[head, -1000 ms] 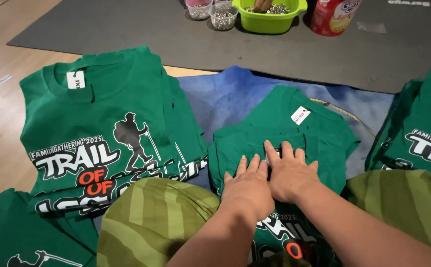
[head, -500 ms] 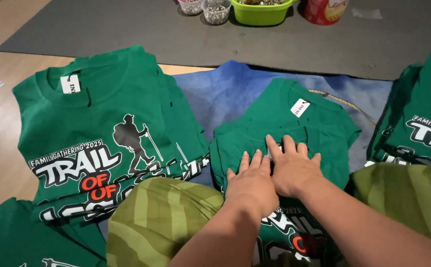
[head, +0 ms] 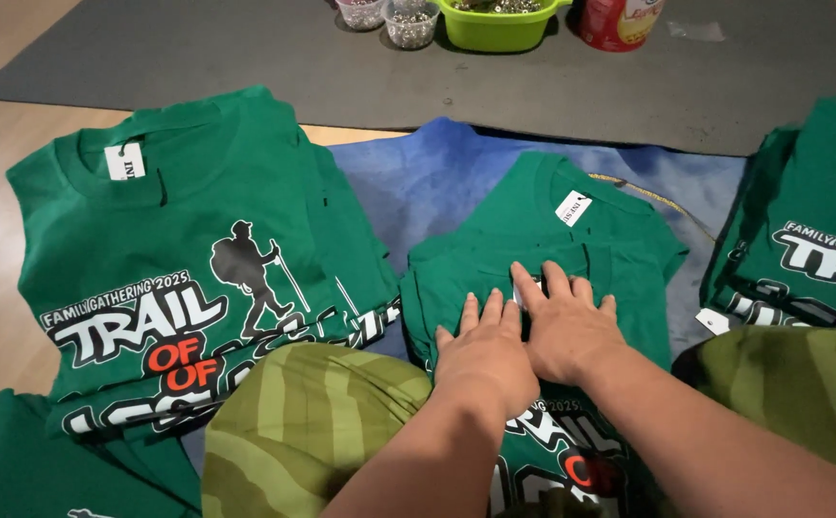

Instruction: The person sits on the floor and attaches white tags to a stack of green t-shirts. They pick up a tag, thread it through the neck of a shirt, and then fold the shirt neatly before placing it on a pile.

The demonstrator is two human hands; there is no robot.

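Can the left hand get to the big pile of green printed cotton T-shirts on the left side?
Probably yes. The left hand lies flat on the folded green T-shirt in the middle, holding nothing. The big pile of green printed T-shirts sits just beside it, with only the person's green-striped knee low between them.

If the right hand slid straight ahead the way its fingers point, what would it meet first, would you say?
Probably the white neck tag of the folded green shirt that the right hand presses flat; beyond lies the blue cloth.

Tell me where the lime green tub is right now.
The lime green tub sits at the top centre of the head view on the grey mat, between clear cups and a red container.
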